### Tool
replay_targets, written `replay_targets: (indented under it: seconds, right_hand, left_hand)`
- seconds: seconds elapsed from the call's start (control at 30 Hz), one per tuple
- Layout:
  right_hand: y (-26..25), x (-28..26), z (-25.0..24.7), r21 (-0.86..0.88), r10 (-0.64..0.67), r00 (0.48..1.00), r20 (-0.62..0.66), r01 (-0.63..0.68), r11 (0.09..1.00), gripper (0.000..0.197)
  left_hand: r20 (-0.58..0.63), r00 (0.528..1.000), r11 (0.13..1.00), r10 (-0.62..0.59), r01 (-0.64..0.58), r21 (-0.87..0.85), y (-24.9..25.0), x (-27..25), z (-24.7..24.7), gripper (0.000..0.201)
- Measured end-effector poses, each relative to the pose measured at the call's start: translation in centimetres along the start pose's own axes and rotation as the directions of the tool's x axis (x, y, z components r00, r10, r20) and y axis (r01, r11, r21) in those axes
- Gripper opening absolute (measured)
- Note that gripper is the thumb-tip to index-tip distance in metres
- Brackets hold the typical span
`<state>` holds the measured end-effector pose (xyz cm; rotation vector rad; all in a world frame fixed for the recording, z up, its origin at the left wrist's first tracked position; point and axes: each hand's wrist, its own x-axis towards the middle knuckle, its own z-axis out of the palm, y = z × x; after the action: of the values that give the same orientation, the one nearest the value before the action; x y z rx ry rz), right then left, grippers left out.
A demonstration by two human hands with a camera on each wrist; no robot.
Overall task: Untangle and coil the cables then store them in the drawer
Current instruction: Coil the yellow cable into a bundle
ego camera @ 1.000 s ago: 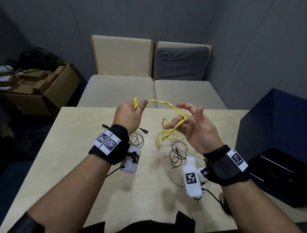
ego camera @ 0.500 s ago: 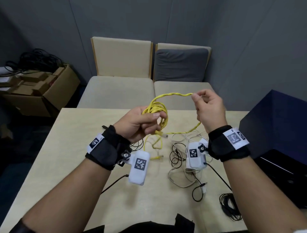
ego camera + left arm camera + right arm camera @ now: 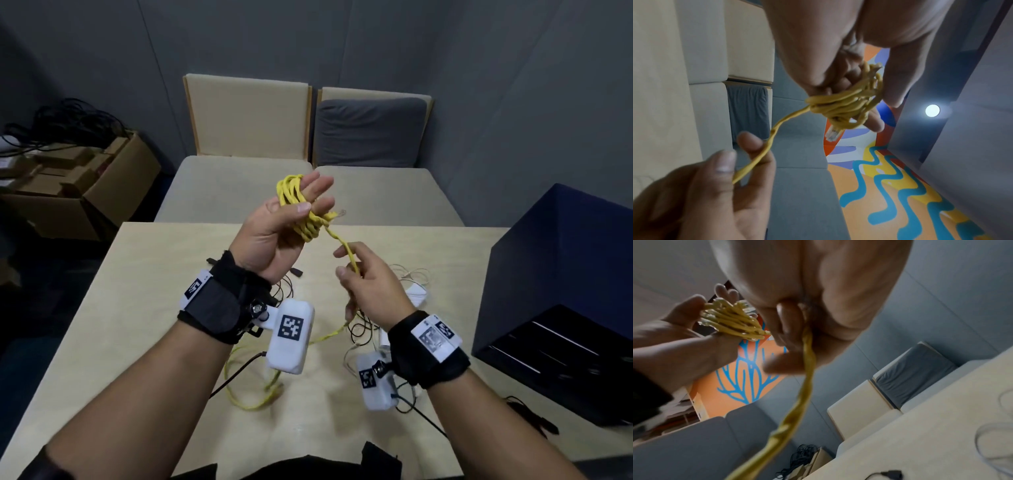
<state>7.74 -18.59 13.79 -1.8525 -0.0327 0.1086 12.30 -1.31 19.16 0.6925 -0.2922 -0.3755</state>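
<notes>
Coiling is the step in hand: left hand (image 3: pixel 274 236) clamps the yellow cable (image 3: pixel 297 198) loops at frame centre, thumb pressing, fingers extended. Right hand (image 3: pixel 371 287) pinches the trailing strand below. Remaining slack on the desk (image 3: pixel 144 308), seemingly short, needs winding on.

The left hand (image 3: pixel 274 236) has risen toward the upper centre of the head view, turned palm-up, its thumb now pressing a thicker bundle of the twisted yellow cable (image 3: pixel 301 212). The right hand (image 3: pixel 371 284) has dropped from upper right to centre right, below the bundle, pinching the strand. More slack now trails onto the pale wooden counter (image 3: pixel 137 342), lower centre.
</notes>
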Motion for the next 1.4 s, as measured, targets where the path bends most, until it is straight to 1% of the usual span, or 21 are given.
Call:
replay_targets:
  seconds: [0.07,0.13,0.2,0.27,0.37,0.5,0.6,0.67,0.73,0.8,0.87,0.9,0.97,1.0,1.03,1.1,1.17,1.23,1.27,1.33,1.4]
  right_hand:
    - [0.0,-0.6,0.6,0.037,-0.013,1.000,0.026,0.012,0.999,0.020]
    - [0.0,-1.1,0.9,0.106,-0.032,0.997,0.064,0.025,0.994,0.021]
    - [-0.3,-1.5,1.1,0.151,-0.045,0.991,0.127,0.026,0.988,0.024]
    - [-0.7,-1.7,1.4,0.178,-0.064,0.979,0.191,0.030,0.984,0.026]
    - [-1.2,-1.9,1.5,0.231,-0.117,0.966,0.232,0.062,0.971,0.028]
    - [-1.2,-2.2,1.3,0.442,-0.108,0.954,0.280,-0.029,0.896,0.033]
    - [-0.7,-2.3,1.1,0.507,-0.101,0.943,0.317,-0.078,0.858,0.038]
    - [-0.4,-2.4,1.0,0.521,-0.116,0.928,0.355,-0.094,0.849,0.046]
    - [-0.4,-2.3,1.0,0.466,-0.133,0.925,0.356,-0.053,0.883,0.050]
    - [-0.6,-1.9,0.9,0.311,-0.127,0.950,0.284,0.034,0.950,0.046]
    - [-1.0,-1.0,0.6,0.062,-0.155,0.978,0.140,0.148,0.987,0.037]
    - [-1.2,-0.6,0.3,-0.073,-0.205,0.977,0.063,0.209,0.975,0.031]
    - [-1.6,0.1,-0.4,-0.277,-0.327,0.944,-0.043,0.303,0.912,0.021]
    - [-1.8,0.4,-0.7,-0.343,-0.369,0.927,-0.065,0.327,0.881,0.017]
    - [-2.0,0.7,-1.0,-0.413,-0.398,0.915,-0.070,0.337,0.846,0.014]
    - [-2.6,1.2,-1.7,-0.580,-0.431,0.900,-0.064,0.317,0.750,0.015]
    - [-3.0,1.7,-2.3,-0.678,-0.449,0.893,-0.042,0.304,0.669,0.022]
    - [-3.5,2.2,-2.9,-0.670,-0.466,0.885,-0.022,0.332,0.663,0.022]
    - [-3.8,2.3,-3.2,-0.667,-0.479,0.878,-0.018,0.346,0.660,0.022]
    - [-4.2,2.6,-3.9,-0.676,-0.500,0.865,-0.043,0.344,0.652,0.027]
    - [-4.6,2.9,-4.7,-0.654,-0.494,0.864,-0.101,0.316,0.687,0.031]
  left_hand:
    - [-0.066,0.997,0.999,0.037,-0.038,-0.014,0.3,0.2,0.0,0.074]
    - [-0.160,0.983,0.996,0.093,-0.094,-0.001,0.5,0.5,0.0,0.062]
    - [-0.212,0.966,0.988,0.149,-0.138,0.065,0.6,0.7,-0.2,0.051]
    - [-0.229,0.953,0.976,0.197,-0.169,0.136,0.5,0.9,-0.5,0.048]
    - [-0.259,0.936,0.959,0.237,-0.183,0.216,0.3,1.0,-0.9,0.056]
    - [-0.268,0.919,0.917,0.288,-0.185,0.353,0.5,1.2,-2.2,0.057]
    - [-0.217,0.925,0.840,0.312,-0.162,0.518,0.9,1.1,-3.0,0.053]
    - [-0.168,0.927,0.725,0.336,-0.141,0.674,1.0,1.0,-3.0,0.041]
    - [-0.122,0.922,0.576,0.367,-0.122,0.808,1.0,1.1,-3.0,0.027]
    - [-0.083,0.932,0.432,0.354,-0.084,0.898,0.7,1.3,-3.4,0.014]
    - [-0.103,0.954,0.334,0.281,0.003,0.943,0.4,1.5,-4.0,0.009]
    - [-0.124,0.962,0.253,0.242,0.060,0.965,0.2,1.5,-4.2,0.011]
    - [-0.147,0.975,0.022,0.166,0.146,0.989,0.1,1.2,-4.1,0.019]
    - [-0.143,0.981,-0.065,0.127,0.152,0.986,0.2,0.9,-3.9,0.022]
    - [-0.143,0.987,-0.111,0.079,0.151,0.982,0.1,0.6,-3.7,0.025]
    - [-0.152,0.988,-0.113,-0.033,0.147,0.983,-0.3,0.1,-3.3,0.034]
    - [-0.151,0.978,-0.014,-0.142,0.151,0.988,-0.8,-0.2,-2.9,0.047]
    - [-0.156,0.957,0.109,-0.243,0.187,0.976,-1.0,-0.6,-2.3,0.059]
    - [-0.149,0.946,0.145,-0.288,0.197,0.970,-1.0,-0.8,-1.9,0.057]
    - [-0.094,0.933,0.231,-0.346,0.182,0.956,-0.9,-1.1,-1.4,0.035]
    - [-0.001,0.930,0.421,-0.366,0.167,0.892,-0.8,-1.4,-1.0,0.025]
